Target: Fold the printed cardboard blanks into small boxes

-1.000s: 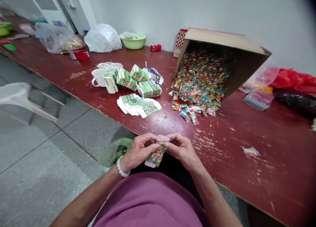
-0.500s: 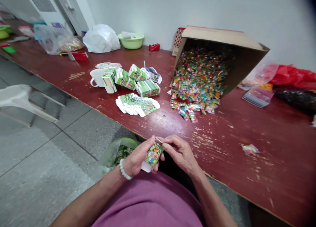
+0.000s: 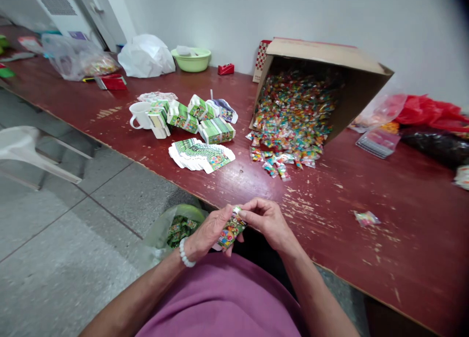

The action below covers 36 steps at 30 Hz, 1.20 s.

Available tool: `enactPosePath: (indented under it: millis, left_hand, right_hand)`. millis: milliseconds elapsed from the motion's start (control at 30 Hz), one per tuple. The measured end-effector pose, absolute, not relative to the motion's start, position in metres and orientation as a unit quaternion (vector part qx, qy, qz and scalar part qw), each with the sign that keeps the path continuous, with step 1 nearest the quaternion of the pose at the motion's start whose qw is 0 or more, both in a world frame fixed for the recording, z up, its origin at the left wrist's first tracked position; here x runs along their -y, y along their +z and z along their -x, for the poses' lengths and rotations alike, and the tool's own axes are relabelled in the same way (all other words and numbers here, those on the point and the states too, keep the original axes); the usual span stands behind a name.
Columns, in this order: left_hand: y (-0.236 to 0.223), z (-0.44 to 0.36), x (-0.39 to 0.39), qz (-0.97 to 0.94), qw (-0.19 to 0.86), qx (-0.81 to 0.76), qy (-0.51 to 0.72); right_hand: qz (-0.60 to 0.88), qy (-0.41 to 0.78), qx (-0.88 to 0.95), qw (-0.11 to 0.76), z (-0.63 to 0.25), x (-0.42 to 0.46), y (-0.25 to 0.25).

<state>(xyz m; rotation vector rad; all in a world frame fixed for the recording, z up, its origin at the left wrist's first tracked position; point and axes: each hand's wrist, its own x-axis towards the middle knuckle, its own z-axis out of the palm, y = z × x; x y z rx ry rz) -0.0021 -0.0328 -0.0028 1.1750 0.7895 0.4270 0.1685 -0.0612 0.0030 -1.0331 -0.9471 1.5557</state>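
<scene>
Left hand is clamping the small printed carton, fingers wrapping behind; right hand is pinching its top end at the carton's 1 o'clock. Carton is hovering over the lap, just off the near edge of the table. Just changed: the pale top flap standing up a second ago isn't sticking out now, only a small white patch is showing, so that end is probably being tucked closed. Versus half a second ago: the white lower flap is showing less, at 7 o'clock; the fanned flat cartons at 11 and candy box at 1 are staying put.
</scene>
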Motion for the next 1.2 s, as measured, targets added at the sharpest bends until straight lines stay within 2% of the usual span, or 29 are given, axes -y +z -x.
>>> enactPosePath:
  millis: [267,433,600,733,1000,1167,1200]
  left_hand:
    - [-0.008,0.001,0.030,-0.507,0.760,-0.350,0.207]
    - [-0.008,-0.003,0.026,-0.494,0.764,-0.352,0.220]
    - [-0.004,-0.009,0.019,-0.502,0.761,-0.353,0.210]
    - [-0.004,-0.008,0.017,-0.484,0.772,-0.344,0.226]
    - [-0.018,-0.007,0.018,-0.399,0.815,-0.339,0.248]
    - [-0.023,-0.014,0.020,-0.359,0.826,-0.348,0.260]
    - [-0.022,-0.014,0.020,-0.355,0.828,-0.342,0.267]
  right_hand:
    - [0.470,0.540,0.485,0.503,-0.167,0.070,-0.001]
    - [0.532,0.404,0.507,0.545,-0.159,0.076,-0.010]
    - [0.517,0.513,0.422,0.540,-0.162,0.067,-0.011]
    - [0.532,0.366,0.535,0.544,-0.162,0.066,-0.005]
    - [0.515,0.295,0.622,0.510,-0.154,0.069,-0.011]
    - [0.560,0.316,0.646,0.411,-0.185,0.034,-0.016]
    - [0.603,0.270,0.632,0.406,-0.197,0.021,-0.017]
